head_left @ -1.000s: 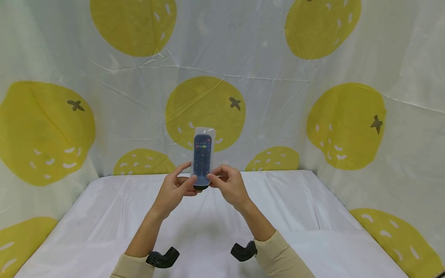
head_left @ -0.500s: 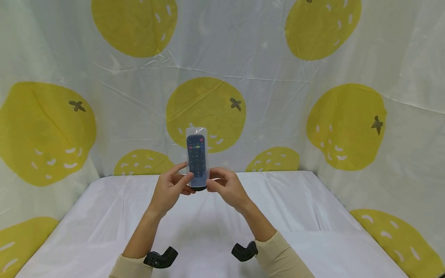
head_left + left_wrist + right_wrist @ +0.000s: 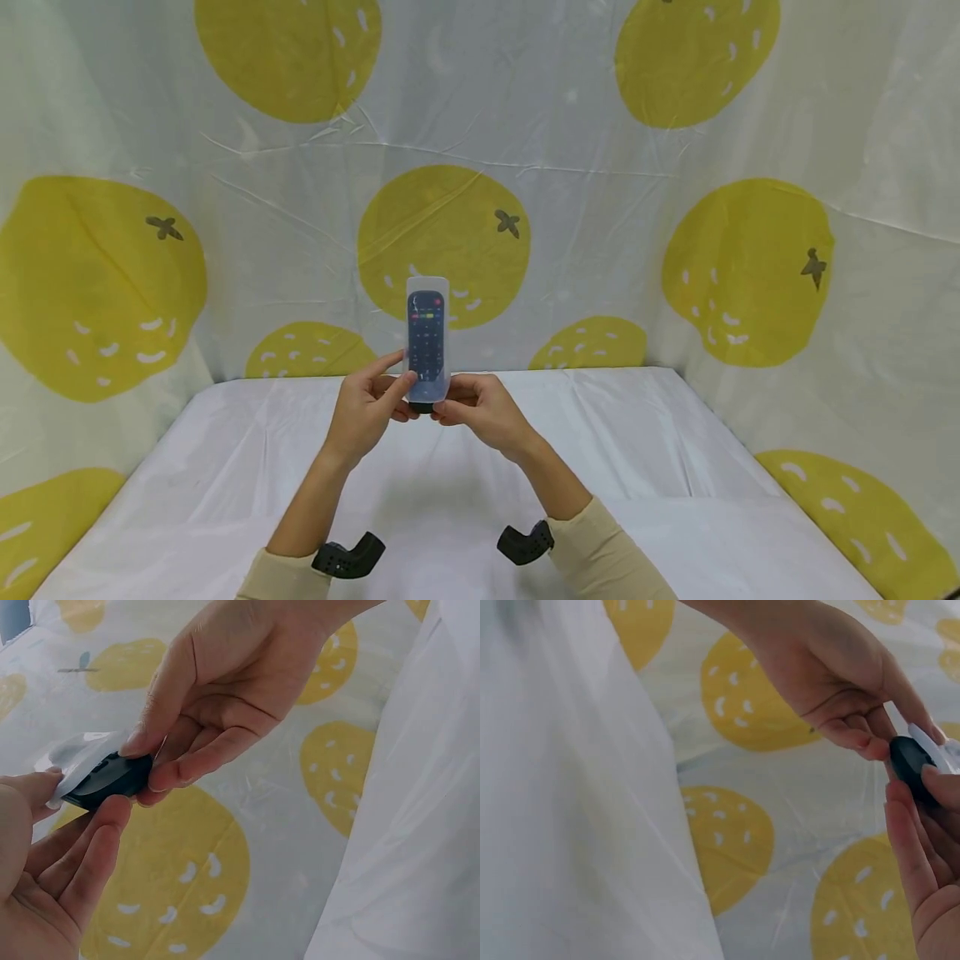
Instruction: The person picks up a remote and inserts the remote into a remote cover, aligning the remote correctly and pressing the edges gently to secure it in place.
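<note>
A dark remote control (image 3: 426,335) with coloured buttons stands upright inside a translucent sleeve (image 3: 428,284), held up above the table in the head view. My left hand (image 3: 362,414) grips the sleeve from the left, thumb on the front edge and fingers behind. With thumb and fingers, my right hand (image 3: 486,412) pinches the remote's black bottom end, which pokes out of the sleeve. The left wrist view shows that dark end (image 3: 112,780) close up, with the sleeve's loose rim (image 3: 75,769) around it. In the right wrist view, part of the sleeve is cut off by the frame's edge.
A white cloth covers the table (image 3: 450,517) below the hands. Behind and at both sides hangs a pale curtain (image 3: 585,250) printed with yellow fruit. Black wrist mounts (image 3: 349,557) sit at the beige sleeves (image 3: 611,550).
The remote and sleeve have shifted slightly left with my left hand. My right hand has moved from the lower right side to the black bottom end, which it now pinches.
</note>
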### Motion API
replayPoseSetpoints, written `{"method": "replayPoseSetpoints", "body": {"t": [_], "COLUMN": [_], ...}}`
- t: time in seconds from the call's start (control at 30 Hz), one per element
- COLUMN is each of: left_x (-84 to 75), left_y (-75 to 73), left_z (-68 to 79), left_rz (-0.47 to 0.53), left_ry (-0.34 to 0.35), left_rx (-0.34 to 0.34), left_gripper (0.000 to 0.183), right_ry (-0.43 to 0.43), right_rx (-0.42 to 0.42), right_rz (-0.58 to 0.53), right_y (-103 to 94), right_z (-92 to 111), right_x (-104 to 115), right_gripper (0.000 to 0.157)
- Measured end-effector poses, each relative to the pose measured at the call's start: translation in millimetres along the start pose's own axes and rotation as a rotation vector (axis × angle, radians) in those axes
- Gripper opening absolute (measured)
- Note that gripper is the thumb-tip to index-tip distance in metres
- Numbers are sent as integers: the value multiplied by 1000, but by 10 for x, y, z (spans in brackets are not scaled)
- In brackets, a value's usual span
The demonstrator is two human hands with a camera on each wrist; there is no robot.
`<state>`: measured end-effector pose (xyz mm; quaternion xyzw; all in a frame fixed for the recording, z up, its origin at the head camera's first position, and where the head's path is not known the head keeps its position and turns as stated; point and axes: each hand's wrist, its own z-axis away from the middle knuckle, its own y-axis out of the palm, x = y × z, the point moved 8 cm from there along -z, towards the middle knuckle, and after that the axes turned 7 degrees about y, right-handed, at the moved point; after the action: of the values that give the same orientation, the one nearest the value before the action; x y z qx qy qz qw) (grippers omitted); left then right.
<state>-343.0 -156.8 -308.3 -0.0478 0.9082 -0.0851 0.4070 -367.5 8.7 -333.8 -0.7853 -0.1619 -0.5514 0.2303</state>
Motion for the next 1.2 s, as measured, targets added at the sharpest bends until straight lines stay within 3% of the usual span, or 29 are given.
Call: {"method": "replayPoseSetpoints", "body": {"t": [0.37,0.7,1.2], "left_x": [33,97,80], "left_y": [23,36,53], "left_z": [9,13,11], "left_rz": [-15,-21,17], "left_ry": [35,13,32], "left_rx": [-39,-55,-16], "left_gripper": [47,47,48], "right_ry": [-5,6,5], "right_rx": [-104,-171,-208], "right_rz": [-87,-103,-154], "right_y": [7,-4,-18], "right_z": [-5,-8,0], "right_x": [-19,-47,-42], "right_gripper": [29,29,29]}}
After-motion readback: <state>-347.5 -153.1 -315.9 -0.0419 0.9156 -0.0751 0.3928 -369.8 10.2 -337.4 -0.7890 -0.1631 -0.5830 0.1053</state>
